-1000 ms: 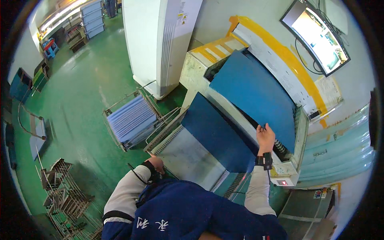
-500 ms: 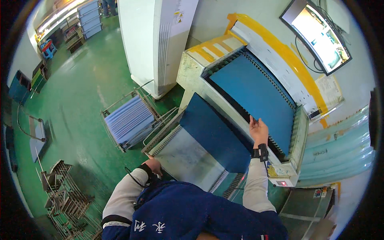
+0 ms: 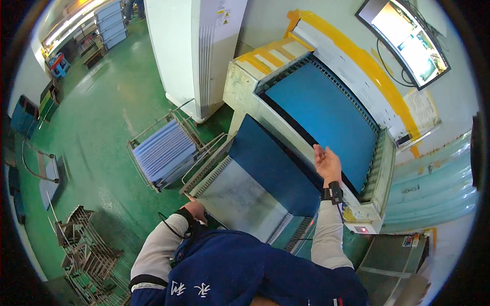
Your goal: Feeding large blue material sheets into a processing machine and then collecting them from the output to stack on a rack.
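Note:
My right hand (image 3: pixel 327 162) is over the front edge of a slanted machine bed, its fingers and thumb slightly apart with nothing visible between them. Beyond it, a flat blue panel (image 3: pixel 324 109) lies in that bed, between dark toothed strips. My left hand (image 3: pixel 195 209) is closed round the near left corner of a metal rack (image 3: pixel 206 171) with comb-like slotted sides; its fingertips are partly hidden. In the rack a dark blue panel (image 3: pixel 273 163) leans against the machine's side. A pale grey, smudged surface (image 3: pixel 242 201) shows in front of that panel.
Left of my rack stands a wire rack (image 3: pixel 166 150) of upright light-blue panels. Emptied metal racks (image 3: pixel 89 250) are piled at lower left. A tall white cabinet (image 3: pixel 176 51) stands behind, a screen (image 3: pixel 406 43) hangs upper right, and a grey box (image 3: pixel 390 262) sits lower right.
My right hand has drawn back slightly from the blue panel's edge, and its fingers have loosened. My left hand stays on the rack. The whole view has shifted a little.

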`<state>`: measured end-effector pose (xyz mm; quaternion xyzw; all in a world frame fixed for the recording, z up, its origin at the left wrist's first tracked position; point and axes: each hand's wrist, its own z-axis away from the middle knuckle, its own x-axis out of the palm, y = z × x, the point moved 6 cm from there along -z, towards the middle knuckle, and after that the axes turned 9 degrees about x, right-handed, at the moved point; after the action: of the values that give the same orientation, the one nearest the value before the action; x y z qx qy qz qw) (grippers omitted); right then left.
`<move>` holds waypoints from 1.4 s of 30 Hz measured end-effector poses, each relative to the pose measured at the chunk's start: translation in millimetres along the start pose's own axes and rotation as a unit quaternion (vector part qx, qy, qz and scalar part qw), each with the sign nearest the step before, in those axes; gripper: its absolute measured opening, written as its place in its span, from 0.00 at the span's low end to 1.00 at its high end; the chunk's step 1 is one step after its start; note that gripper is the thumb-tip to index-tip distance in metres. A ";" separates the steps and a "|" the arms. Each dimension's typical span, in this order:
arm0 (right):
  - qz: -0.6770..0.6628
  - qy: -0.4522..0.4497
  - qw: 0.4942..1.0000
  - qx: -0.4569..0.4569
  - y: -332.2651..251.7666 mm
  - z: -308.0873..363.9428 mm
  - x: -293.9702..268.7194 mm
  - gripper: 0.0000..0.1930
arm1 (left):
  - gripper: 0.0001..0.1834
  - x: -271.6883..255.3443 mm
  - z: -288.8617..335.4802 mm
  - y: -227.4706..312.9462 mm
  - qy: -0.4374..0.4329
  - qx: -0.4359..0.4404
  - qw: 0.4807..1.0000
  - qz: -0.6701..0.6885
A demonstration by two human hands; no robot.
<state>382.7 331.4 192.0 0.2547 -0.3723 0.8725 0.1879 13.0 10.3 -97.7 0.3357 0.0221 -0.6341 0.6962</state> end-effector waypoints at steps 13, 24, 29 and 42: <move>0.387 0.092 0.907 -0.142 25.4 37.9 29.2 0.13 | 0.38 -3.6 1.5 -0.9 0.051 0.022 0.998 0.022; 0.711 0.110 0.522 -0.459 81.9 74.3 53.6 0.13 | 0.37 -4.9 5.4 0.0 0.076 0.009 0.997 0.002; 0.726 0.120 0.498 -0.459 90.7 79.6 51.8 0.14 | 0.37 -21.0 15.1 19.7 0.054 0.034 0.995 -0.071; 0.835 0.208 0.464 -0.211 96.8 23.2 17.0 0.15 | 0.37 -17.7 26.7 15.4 0.042 -0.023 0.999 -0.024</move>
<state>326.0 253.3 162.0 -0.4136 -0.5301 0.5359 -0.5106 12.9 12.0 -62.2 0.3450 0.0738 -0.6356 0.6867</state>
